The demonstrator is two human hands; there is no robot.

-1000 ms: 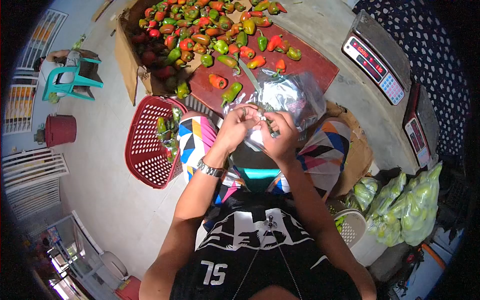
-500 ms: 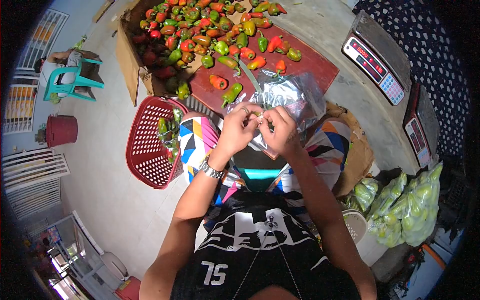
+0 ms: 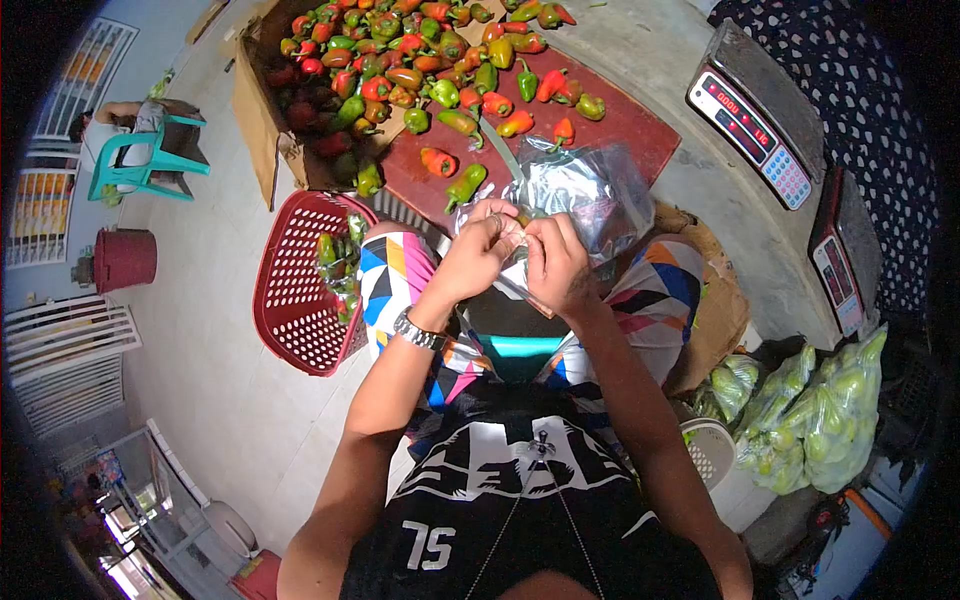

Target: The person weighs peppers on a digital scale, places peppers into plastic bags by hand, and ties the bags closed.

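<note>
My left hand (image 3: 482, 250) and my right hand (image 3: 560, 262) meet above my lap, fingertips pinched together on the bunched edge of a clear plastic bag (image 3: 514, 276). My fingers hide most of what is in it. Just beyond them, a pile of shiny clear plastic bags (image 3: 580, 185) lies on a dark red board (image 3: 625, 125). A knife (image 3: 503, 150) rests there too, its blade partly under the plastic. Close to my left hand is a green pepper (image 3: 466, 186), and a red pepper (image 3: 438, 162) sits a little farther off.
Many red and green peppers (image 3: 405, 75) spill from a cardboard box (image 3: 257, 130). A red basket (image 3: 295, 290) with bagged peppers stands left of my knee. Two digital scales (image 3: 750, 130) are at the right, above bags of green produce (image 3: 835, 420). A person sits on a teal chair (image 3: 150, 160).
My fingertips have shifted slightly against each other at the pinched plastic, staying close together. The peppers, knife and pile of bags lie as before.
</note>
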